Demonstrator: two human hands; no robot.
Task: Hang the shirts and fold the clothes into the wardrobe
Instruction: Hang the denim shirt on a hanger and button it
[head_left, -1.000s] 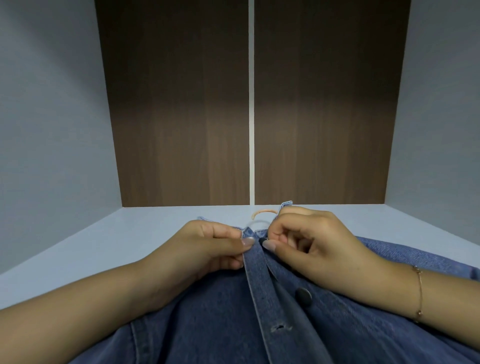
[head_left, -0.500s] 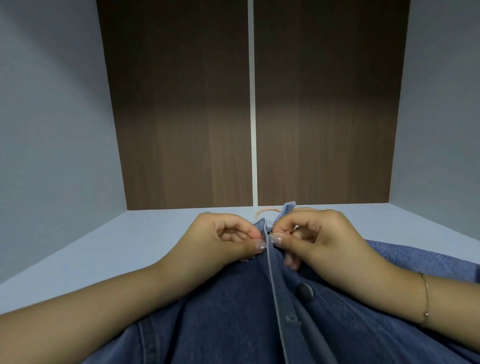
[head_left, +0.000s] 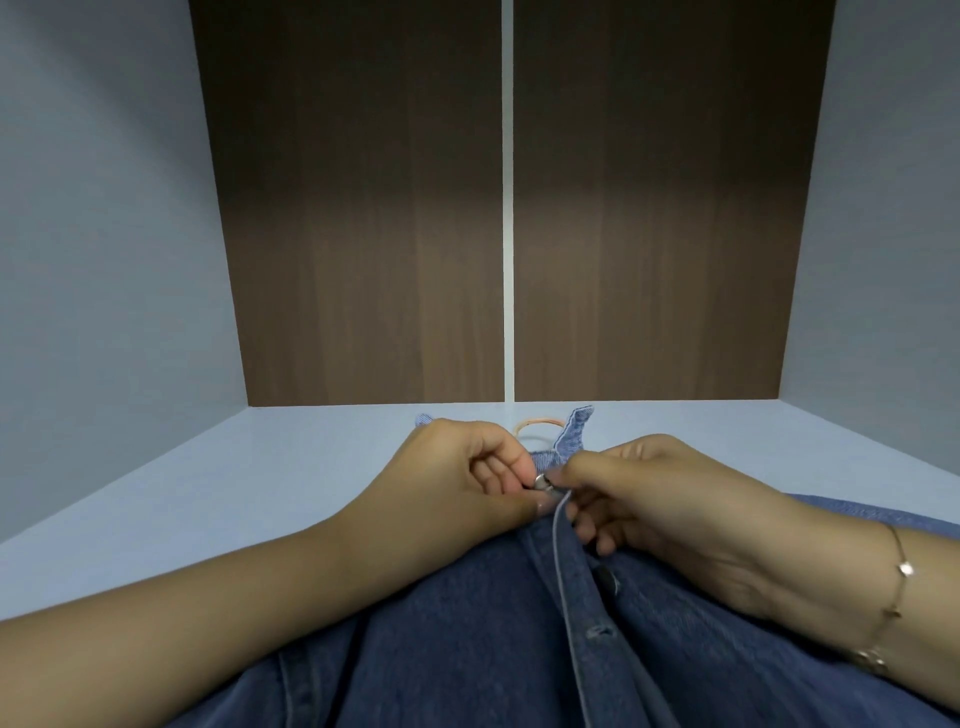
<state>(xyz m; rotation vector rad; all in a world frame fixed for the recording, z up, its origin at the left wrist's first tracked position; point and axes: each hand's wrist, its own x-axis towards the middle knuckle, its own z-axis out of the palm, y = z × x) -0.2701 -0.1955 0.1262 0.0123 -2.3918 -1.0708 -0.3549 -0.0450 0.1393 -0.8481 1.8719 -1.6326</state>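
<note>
A blue denim shirt (head_left: 467, 634) lies flat on the pale shelf floor (head_left: 234, 493) of the wardrobe, collar pointing away from me. My left hand (head_left: 457, 483) pinches the left edge of the placket at a silver button (head_left: 543, 482) near the collar. My right hand (head_left: 649, 499) pinches the right edge of the placket right beside it, fingertips almost touching the left hand's. A darker button (head_left: 605, 576) and a buttonhole (head_left: 597, 631) show lower on the placket. The curved top of a pale orange hanger (head_left: 537, 422) peeks out behind the collar.
The compartment has a dark wood back panel (head_left: 363, 234) split by a white strip, and grey side walls (head_left: 104, 260) left and right. Bare shelf floor lies on both sides of the shirt. A thin bracelet (head_left: 901, 571) circles my right wrist.
Both hands have stayed at the top of the placket. The edges have been drawn together, and the silver button now shows between the fingertips. The view has shifted slightly.
</note>
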